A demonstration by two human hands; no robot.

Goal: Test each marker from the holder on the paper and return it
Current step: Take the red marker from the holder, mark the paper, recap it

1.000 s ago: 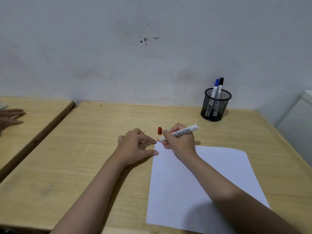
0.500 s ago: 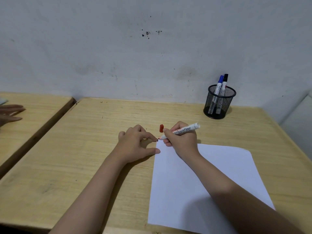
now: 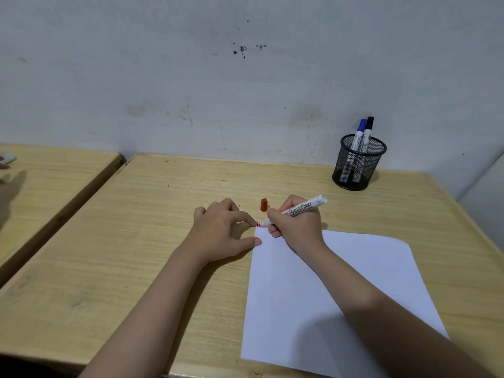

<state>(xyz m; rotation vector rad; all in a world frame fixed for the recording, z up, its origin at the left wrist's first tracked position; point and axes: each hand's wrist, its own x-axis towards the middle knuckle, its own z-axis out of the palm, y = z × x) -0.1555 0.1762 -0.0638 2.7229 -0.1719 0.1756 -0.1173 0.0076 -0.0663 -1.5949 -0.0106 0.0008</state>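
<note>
Wooden desk (image 3: 163,214) (scuffed wall (image 3: 191,77)), right hand (image 3: 296,225) gripping marker (image 3: 300,210), left hand (image 3: 221,230) half-curled, empty

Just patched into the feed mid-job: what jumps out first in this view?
The right hand holds an uncapped red marker, tip at the far-left corner of the white paper, with the left hand steadying that corner. Its red cap stands just behind, and a mesh holder with two markers sits far right.

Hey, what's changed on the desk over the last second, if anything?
Almost nothing. The right hand still grips the uncapped red whiteboard marker, tip at the white paper sheet's top-left corner; the left hand still rests beside it. Red cap and black mesh holder haven't moved.
</note>
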